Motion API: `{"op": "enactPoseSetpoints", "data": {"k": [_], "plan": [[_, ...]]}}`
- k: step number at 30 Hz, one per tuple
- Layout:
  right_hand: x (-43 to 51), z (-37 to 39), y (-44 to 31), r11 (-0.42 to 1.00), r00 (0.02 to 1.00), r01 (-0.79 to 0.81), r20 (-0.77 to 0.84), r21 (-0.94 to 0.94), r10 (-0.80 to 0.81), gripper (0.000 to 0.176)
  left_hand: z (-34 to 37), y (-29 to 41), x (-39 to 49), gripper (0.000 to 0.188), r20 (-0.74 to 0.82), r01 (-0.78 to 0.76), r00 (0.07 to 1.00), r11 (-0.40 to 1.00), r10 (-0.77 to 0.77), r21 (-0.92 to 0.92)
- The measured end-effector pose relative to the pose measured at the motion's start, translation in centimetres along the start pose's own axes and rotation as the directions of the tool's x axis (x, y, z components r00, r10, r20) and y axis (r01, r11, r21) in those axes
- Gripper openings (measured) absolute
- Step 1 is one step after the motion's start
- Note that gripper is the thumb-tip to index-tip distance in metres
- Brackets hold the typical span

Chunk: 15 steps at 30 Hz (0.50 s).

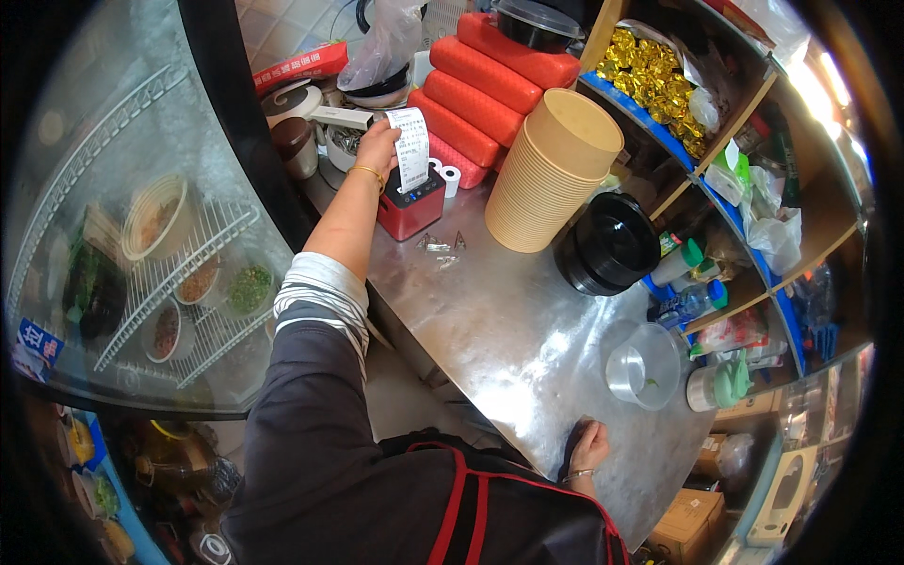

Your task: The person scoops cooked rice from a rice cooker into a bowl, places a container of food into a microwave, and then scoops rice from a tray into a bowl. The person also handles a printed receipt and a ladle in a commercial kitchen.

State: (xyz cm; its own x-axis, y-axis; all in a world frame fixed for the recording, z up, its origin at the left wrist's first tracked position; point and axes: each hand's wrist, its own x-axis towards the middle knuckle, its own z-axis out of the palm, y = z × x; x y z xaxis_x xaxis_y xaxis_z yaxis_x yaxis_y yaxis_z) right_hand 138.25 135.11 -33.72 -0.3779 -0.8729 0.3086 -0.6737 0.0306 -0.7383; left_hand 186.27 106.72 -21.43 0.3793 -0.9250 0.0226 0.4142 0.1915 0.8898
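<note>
My left hand [378, 151] reaches forward and has its fingers on the upper left edge of a printed paper receipt [412, 150]. The receipt stands up out of a small red receipt printer [411, 212] on the metal table. Several metal clips [439, 247] lie just in front of the printer, and white paper rolls [450, 176] stand beside it. My right hand [590, 446] rests at the table's near edge with its fingers curled; whether anything is in it cannot be seen. A clear plastic bowl [644, 367] stands beyond it.
A tall stack of tan paper bowls [544, 183], black plastic bowls [606, 244] and red wrapped packs [487, 92] stand on the metal table [487, 318]. Wooden shelves [734, 127] with bottles and bags border the right. A glass-fronted fridge [233, 353] with food containers is close on the left.
</note>
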Motion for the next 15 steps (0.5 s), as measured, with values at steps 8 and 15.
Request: {"op": "enactPoseSetpoints", "data": {"k": [8,15], "plan": [[0.01,-0.13,0.05,1.000,0.999,-0.018,0.029,-0.003,0.018,0.029,0.10,0.12,-0.21,0.031,0.001,-0.001,1.000,1.000,0.001,0.010],[-0.01,-0.05,-0.55,1.000,1.000,0.028,-0.011,-0.006,-0.028,0.027,-0.15,0.33,-0.21,0.030,0.014,-0.016,1.000,1.000,0.015,0.019]]}}
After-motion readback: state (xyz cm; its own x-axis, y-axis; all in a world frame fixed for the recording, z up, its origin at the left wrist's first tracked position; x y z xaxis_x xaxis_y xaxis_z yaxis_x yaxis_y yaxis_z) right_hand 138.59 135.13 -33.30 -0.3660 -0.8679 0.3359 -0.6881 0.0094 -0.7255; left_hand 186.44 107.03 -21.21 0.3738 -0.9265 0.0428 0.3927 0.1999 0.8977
